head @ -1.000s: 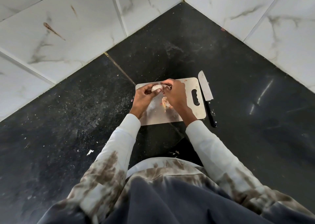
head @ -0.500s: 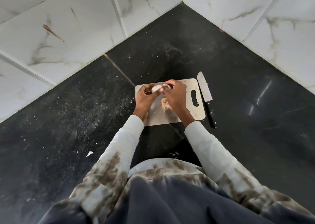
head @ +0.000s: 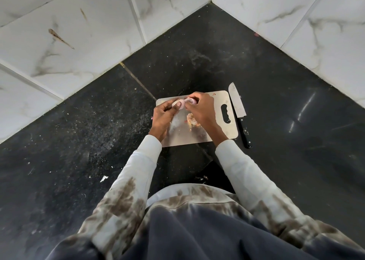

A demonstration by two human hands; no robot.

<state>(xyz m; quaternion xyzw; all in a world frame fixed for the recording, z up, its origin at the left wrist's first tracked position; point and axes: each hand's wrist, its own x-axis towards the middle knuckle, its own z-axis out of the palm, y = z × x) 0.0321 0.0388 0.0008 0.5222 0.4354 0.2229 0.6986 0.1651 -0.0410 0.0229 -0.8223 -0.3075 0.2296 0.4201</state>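
**Q:** Head view. State of the left hand?
**A:** Left hand point(head: 163, 117) has its fingers curled round a small pale-pink bulb point(head: 178, 104), thumb pressed on its near face. Garlic or small onion; cannot tell which.

**Q:** Right hand?
**A:** Right hand point(head: 201, 109) is closed in a pinch. Its fingertips hold a strip of pinkish skin point(head: 192, 101) at the bulb's right end. The two hands touch at the bulb.

**Q:** Location of the bulb?
**A:** Held over the far left corner of the metal cutting board point(head: 219, 99), close to the far edge. Whether it touches the board cannot be told.

**Q:** Anything else on the board?
**A:** A small heap of peelings point(head: 191, 119) near the middle, partly hidden under the right wrist.

**Q:** Off the board?
**A:** A knife point(head: 237, 104) lies on the black countertop point(head: 286, 93), just beside the board's right edge. Its blade points to the far wall and neither hand touches it.
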